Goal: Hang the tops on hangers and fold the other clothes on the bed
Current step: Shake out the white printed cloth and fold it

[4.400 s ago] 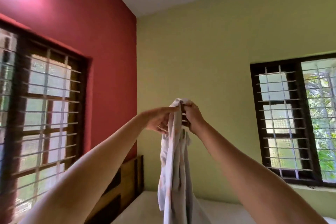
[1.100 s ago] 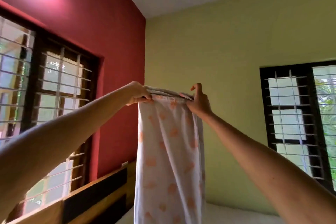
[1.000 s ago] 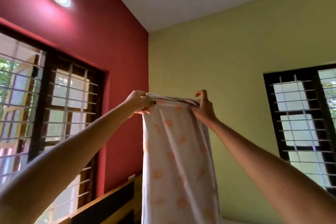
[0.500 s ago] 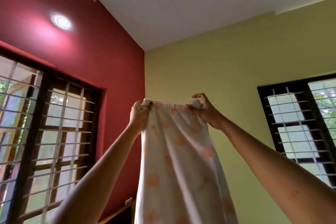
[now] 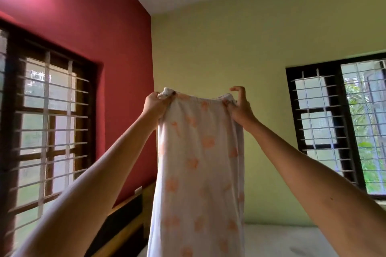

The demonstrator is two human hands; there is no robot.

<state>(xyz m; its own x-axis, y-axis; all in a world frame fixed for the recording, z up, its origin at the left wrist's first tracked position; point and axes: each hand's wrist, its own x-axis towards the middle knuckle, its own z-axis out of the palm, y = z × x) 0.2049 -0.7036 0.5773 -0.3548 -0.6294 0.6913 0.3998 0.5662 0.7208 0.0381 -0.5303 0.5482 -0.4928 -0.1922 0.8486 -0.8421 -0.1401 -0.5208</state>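
Observation:
A white garment with faint orange prints (image 5: 198, 173) hangs straight down in front of me, held up by its gathered top edge. My left hand (image 5: 155, 105) grips the left corner of that edge in a fist. My right hand (image 5: 240, 108) pinches the right corner, with its forefinger raised above the cloth. Both arms are stretched out and up. The garment's lower end runs out of the frame at the bottom. No hanger is in view.
The bed's pale mattress (image 5: 292, 240) lies below at the bottom right. Its wooden headboard (image 5: 125, 221) stands against the red wall on the left. Barred windows are on the left (image 5: 48, 131) and right (image 5: 338, 123).
The garment, bunched between my hands at first, is now spread flat by its top edge. My hands have moved slightly further apart, and my view has dropped from the ceiling towards the bed.

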